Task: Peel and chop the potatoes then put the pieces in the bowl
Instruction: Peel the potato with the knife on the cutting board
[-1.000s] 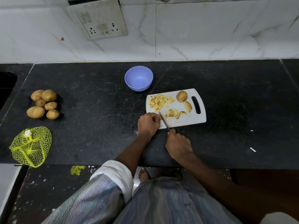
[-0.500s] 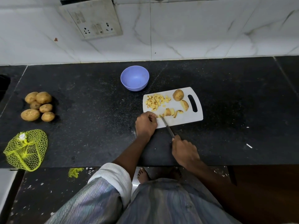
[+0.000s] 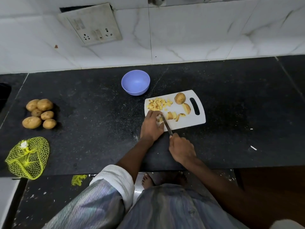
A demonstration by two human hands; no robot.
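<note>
My right hand point(image 3: 181, 147), wrapped around the knife point(image 3: 166, 124) handle, has slid back in toward the board point(image 3: 188, 123) from where it sat a moment ago, and the blade now lies right beside my left hand's fingertips. My left hand point(image 3: 151, 126) is curled down over a potato piece point(image 3: 159, 119) at the board's near left corner, pinning it; a second ago that piece was hidden under my knuckles, and now a pale edge of it shows by the blade. I judge that I am mid-cut on this wedge. Just past the blade lie more wedges point(image 3: 172, 115), then a half potato point(image 3: 187, 108) and a whole potato point(image 3: 180, 98) with its skin on near the board's handle slot. The diced pile point(image 3: 158, 104) sits at the board's far left. The blue bowl point(image 3: 135, 85), just beyond the board on the dark surface point(image 3: 92, 113), holds nothing yet. Six more potatoes point(image 3: 39, 113) wait well off to the left, so much of the job remains
</note>
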